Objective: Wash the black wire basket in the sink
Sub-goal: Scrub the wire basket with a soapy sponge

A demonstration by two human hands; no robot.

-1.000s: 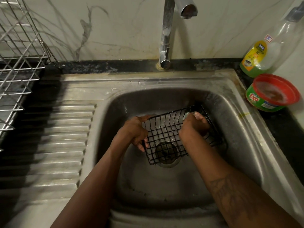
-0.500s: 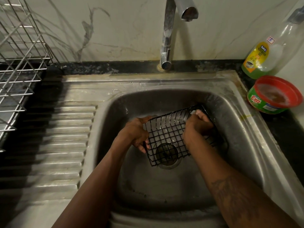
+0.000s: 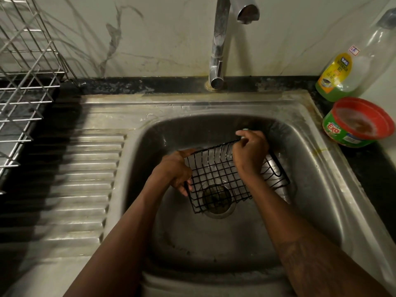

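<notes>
— Two hands on it, we count. Where do we put the black wire basket [image 3: 216, 181]?

— Down in the sink [image 3: 214, 103], right over the drain [image 3: 216, 200]. We see the drain through its mesh. The basket is tilted: its near edge sits low, just this side of the drain, and its far rim is lifted on the side away from us.

— And the left hand [image 3: 173, 170]?

— Just left of the drain, gripping the basket's left side. The thumb lies along the top wire and the fingers are curled round the edge below.

— The right hand [image 3: 249, 153]?

— Beyond the drain and a little to its right, up at the raised far rim. Its fingers are curled in and pinch the rim wire. Something pale shows at the fingertips, and we cannot tell what it is.

— What else do we note around the drain?

— Straight beyond it, the chrome faucet [image 3: 218, 50] rises from the back ledge. Well to the right and beyond the drain stands a bottle [image 3: 340, 76] with a yellow label and green liquid at its base. Beside it sits a green tub [image 3: 355, 123] with a red rim. Left of the drain runs the ribbed draining board [image 3: 75, 179]. Farther left again is a steel wire dish rack [image 3: 25, 82].
</notes>
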